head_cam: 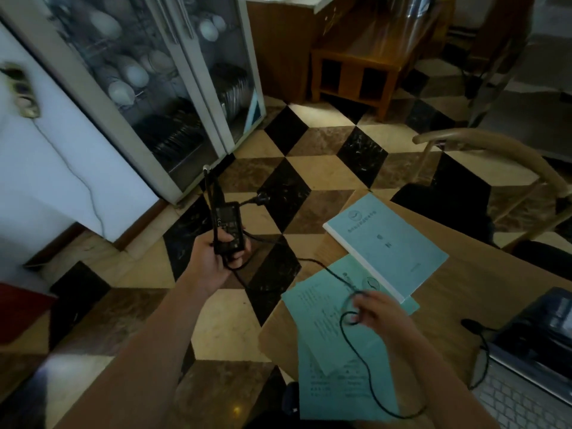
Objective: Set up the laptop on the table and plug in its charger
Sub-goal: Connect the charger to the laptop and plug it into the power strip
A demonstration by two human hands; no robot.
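Two hands: left (213, 258) grips charger brick (227, 227), right (376, 314) pinches cord (349, 308) over wooden table (483, 274), checkered floor (309, 156).

Laptop (532, 366): cut off by the right and bottom picture edges at the table's (464, 289) near right corner; screen content unreadable. Booklet (387, 243): cover print too small to read. Wall socket strip (21, 91): blurred (outlets indistinct). Cabinet (139, 88) contents: dim behind glass.
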